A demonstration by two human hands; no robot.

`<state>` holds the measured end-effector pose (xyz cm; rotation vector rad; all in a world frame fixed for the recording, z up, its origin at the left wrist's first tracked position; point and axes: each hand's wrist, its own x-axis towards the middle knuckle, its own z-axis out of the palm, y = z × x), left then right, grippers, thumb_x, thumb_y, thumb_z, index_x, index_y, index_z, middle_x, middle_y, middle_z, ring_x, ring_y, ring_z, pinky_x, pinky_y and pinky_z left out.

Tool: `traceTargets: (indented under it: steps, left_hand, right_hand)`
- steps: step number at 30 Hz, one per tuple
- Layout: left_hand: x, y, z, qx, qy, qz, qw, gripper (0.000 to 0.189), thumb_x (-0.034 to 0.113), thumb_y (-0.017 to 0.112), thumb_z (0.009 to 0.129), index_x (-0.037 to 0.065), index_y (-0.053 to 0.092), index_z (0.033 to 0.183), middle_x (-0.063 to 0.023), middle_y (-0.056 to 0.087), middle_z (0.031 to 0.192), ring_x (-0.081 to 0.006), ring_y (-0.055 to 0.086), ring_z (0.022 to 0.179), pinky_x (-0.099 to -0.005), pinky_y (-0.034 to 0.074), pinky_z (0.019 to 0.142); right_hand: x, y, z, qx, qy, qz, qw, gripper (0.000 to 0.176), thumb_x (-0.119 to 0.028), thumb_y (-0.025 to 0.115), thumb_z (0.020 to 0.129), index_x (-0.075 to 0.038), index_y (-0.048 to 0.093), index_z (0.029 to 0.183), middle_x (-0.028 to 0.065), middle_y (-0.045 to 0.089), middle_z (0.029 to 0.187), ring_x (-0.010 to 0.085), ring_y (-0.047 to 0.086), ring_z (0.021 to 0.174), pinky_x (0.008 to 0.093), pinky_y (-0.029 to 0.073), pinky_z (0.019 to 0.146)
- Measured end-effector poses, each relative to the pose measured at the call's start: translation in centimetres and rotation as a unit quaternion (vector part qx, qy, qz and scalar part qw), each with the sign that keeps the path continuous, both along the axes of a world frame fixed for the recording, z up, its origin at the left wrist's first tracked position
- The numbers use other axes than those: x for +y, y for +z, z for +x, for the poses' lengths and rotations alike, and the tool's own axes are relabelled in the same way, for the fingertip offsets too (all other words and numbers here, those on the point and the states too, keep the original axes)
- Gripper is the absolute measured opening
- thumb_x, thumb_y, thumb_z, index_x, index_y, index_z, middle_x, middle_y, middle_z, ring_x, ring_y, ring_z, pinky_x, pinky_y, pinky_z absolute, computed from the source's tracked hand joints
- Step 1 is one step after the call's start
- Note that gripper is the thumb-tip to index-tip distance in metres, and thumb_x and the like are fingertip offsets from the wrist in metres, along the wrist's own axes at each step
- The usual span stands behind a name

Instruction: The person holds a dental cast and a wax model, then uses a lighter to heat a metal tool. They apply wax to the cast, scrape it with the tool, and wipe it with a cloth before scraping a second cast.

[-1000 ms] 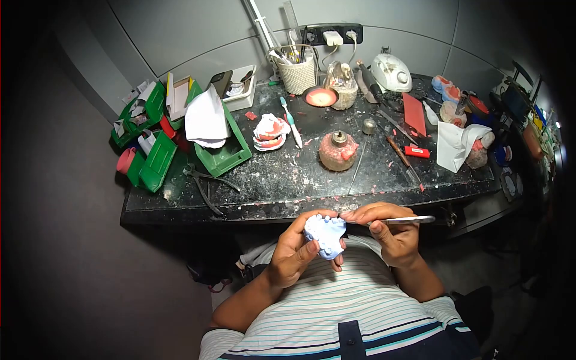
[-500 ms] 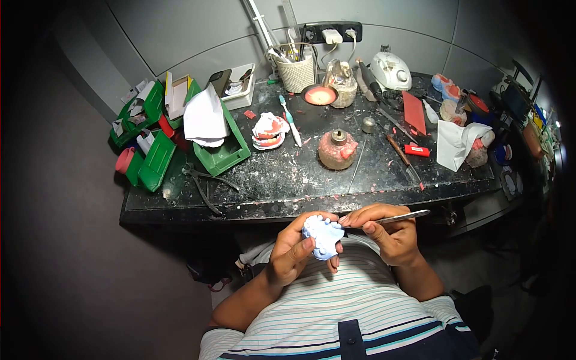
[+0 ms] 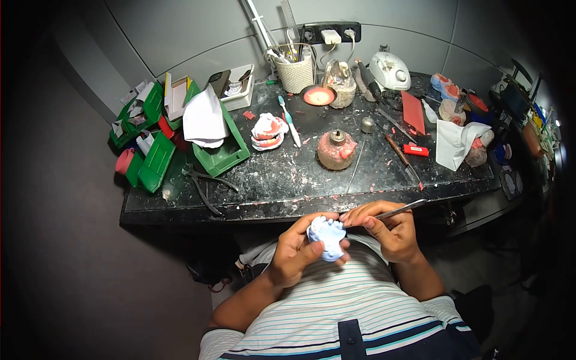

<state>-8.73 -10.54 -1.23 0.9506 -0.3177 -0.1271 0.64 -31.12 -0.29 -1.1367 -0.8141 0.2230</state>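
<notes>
A pale blue dental cast (image 3: 328, 241) with a row of teeth along its upper edge is held by my left hand (image 3: 292, 255), thumb on its face and fingers behind it. My right hand (image 3: 387, 231) pinches a slim metal tool (image 3: 403, 209), whose outer end points up to the right. The tool's inner tip lies at the teeth on the cast's right side; whether it touches them is hard to tell. Both hands are in front of my striped shirt, just below the bench edge.
On the dark bench (image 3: 270, 186) are a pink-stained burner (image 3: 337, 150), pliers (image 3: 207, 186), a toothed model (image 3: 269, 131), a toothbrush (image 3: 289, 122), a green bin (image 3: 225, 157), a knife (image 3: 403, 157), a red lighter (image 3: 416, 150) and a red wax sheet (image 3: 413, 113).
The cast has turned in my left hand and shifted slightly right, its teeth now along the top. The tool in my right hand has tilted, its outer end higher.
</notes>
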Motion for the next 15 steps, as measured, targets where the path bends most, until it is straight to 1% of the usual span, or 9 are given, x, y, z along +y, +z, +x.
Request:
traceTargets:
  steps: [1, 2, 3, 4, 5, 7, 8, 11, 15]
  left_hand:
    - [-0.3, 0.1, -0.1, -0.005, 0.042, 0.039, 0.998, 0.059, 0.018, 0.06, 0.104, -0.008, 0.033, 0.15, -0.0232, 0.065, 0.121, -0.03, 0.071, 0.105, -0.037, 0.057, 0.094]
    - [-0.3, 0.1, 0.0, -0.008, 0.032, 0.035, 0.999, 0.064, 0.008, 0.064, 0.102, -0.006, 0.029, 0.154, -0.0204, 0.06, 0.131, -0.0262, 0.066, 0.119, -0.0362, 0.051, 0.104]
    - [-0.3, 0.1, 0.0, -0.008, 0.032, 0.036, 0.999, 0.064, 0.008, 0.064, 0.102, -0.006, 0.029, 0.154, -0.0204, 0.06, 0.131, -0.0262, 0.066, 0.119, -0.0362, 0.051, 0.104]
    - [-0.3, 0.0, 0.0, -0.027, 0.056, 0.078, 0.995, 0.067, 0.005, 0.065, 0.1, -0.006, 0.028, 0.155, -0.019, 0.059, 0.134, -0.0239, 0.064, 0.122, -0.035, 0.051, 0.105]
    - [-0.3, -0.1, 0.0, -0.045, 0.078, 0.119, 0.989, 0.069, 0.003, 0.066, 0.099, -0.006, 0.027, 0.156, -0.0176, 0.057, 0.137, -0.0216, 0.061, 0.124, -0.0338, 0.05, 0.106]
    - [-0.5, -0.2, 0.0, -0.055, 0.087, 0.124, 0.987, 0.071, 0.0, 0.067, 0.098, -0.006, 0.026, 0.156, -0.0167, 0.056, 0.139, -0.0199, 0.06, 0.126, -0.0326, 0.049, 0.107]
    - [-0.6, -0.2, 0.0, -0.064, 0.096, 0.129, 0.985, 0.074, -0.003, 0.068, 0.096, -0.006, 0.025, 0.156, -0.0157, 0.054, 0.141, -0.0182, 0.058, 0.128, -0.0315, 0.048, 0.109]
    - [-0.7, 0.0, -0.1, -0.069, 0.11, 0.127, 0.983, 0.074, -0.004, 0.068, 0.096, -0.007, 0.026, 0.156, -0.0162, 0.053, 0.142, -0.0189, 0.058, 0.127, -0.0311, 0.048, 0.11]
    - [-0.6, -0.2, -0.1, -0.067, 0.111, 0.137, 0.982, 0.073, -0.003, 0.068, 0.096, -0.007, 0.026, 0.156, -0.0167, 0.052, 0.142, -0.0187, 0.058, 0.127, -0.0314, 0.049, 0.109]
  right_hand:
    - [0.1, 0.0, 0.0, -0.006, -0.023, 0.0, 1.0, 0.017, -0.006, 0.06, 0.103, 0.006, 0.069, 0.098, 0.0195, 0.075, 0.1, 0.0308, 0.072, 0.102, 0.046, 0.055, 0.099]
    - [0.3, 0.0, -0.1, -0.005, -0.023, 0.001, 1.0, 0.017, -0.006, 0.06, 0.103, 0.006, 0.069, 0.098, 0.0195, 0.075, 0.1, 0.0308, 0.072, 0.102, 0.046, 0.055, 0.099]
    - [0.4, 0.1, -0.1, -0.037, -0.045, 0.014, 0.998, 0.016, -0.006, 0.06, 0.103, 0.006, 0.07, 0.098, 0.0198, 0.075, 0.101, 0.0312, 0.072, 0.102, 0.0453, 0.056, 0.098]
    - [0.7, 0.1, -0.1, -0.07, -0.067, 0.026, 0.995, 0.015, -0.005, 0.061, 0.102, 0.007, 0.07, 0.099, 0.0202, 0.075, 0.102, 0.0317, 0.073, 0.102, 0.0445, 0.056, 0.097]
    - [0.8, 0.3, -0.3, -0.07, -0.067, 0.027, 0.995, 0.015, -0.005, 0.061, 0.102, 0.007, 0.07, 0.099, 0.0202, 0.075, 0.102, 0.0317, 0.073, 0.102, 0.0445, 0.056, 0.097]
    - [1.1, 0.8, -0.7, -0.155, -0.137, -0.019, 0.978, 0.013, -0.004, 0.063, 0.101, 0.007, 0.071, 0.102, 0.0209, 0.075, 0.101, 0.0329, 0.073, 0.103, 0.0434, 0.058, 0.095]
    - [1.2, 1.0, -0.9, -0.175, -0.15, -0.029, 0.973, 0.013, -0.003, 0.065, 0.099, 0.007, 0.071, 0.104, 0.0206, 0.075, 0.101, 0.0334, 0.074, 0.104, 0.042, 0.058, 0.094]
    - [1.4, 1.4, -1.1, -0.219, -0.167, -0.058, 0.96, 0.012, -0.003, 0.067, 0.098, 0.006, 0.072, 0.104, 0.0194, 0.076, 0.101, 0.0341, 0.074, 0.106, 0.0416, 0.058, 0.094]
    - [1.5, 1.4, -1.3, -0.23, -0.174, -0.072, 0.955, 0.012, -0.002, 0.069, 0.096, 0.006, 0.072, 0.104, 0.0189, 0.076, 0.102, 0.0346, 0.074, 0.106, 0.0415, 0.059, 0.094]
